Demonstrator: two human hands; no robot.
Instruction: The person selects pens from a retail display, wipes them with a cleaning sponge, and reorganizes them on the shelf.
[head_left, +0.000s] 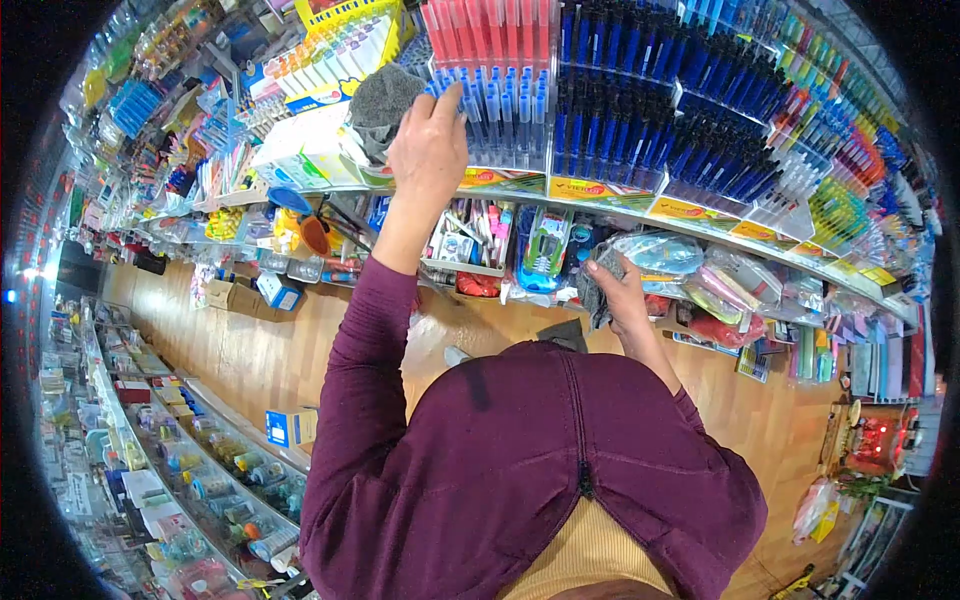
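Your left hand (430, 145) is at blue-capped clear plastic pens (507, 118), finger grip unclear; below them, your right hand (624, 298) has fingers pinching dark-grey cloth (600, 282).

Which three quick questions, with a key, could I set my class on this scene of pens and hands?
1. What colour is the cloth in the right hand? A) yellow B) grey C) red
2. True or false: the left hand is down on the wooden floor.
3. Fill the gap: in the picture, just above the light-blue-capped pens stand ____ pens.
Key: 1. B; 2. False, it is up at the light-blue-capped pens; 3. red
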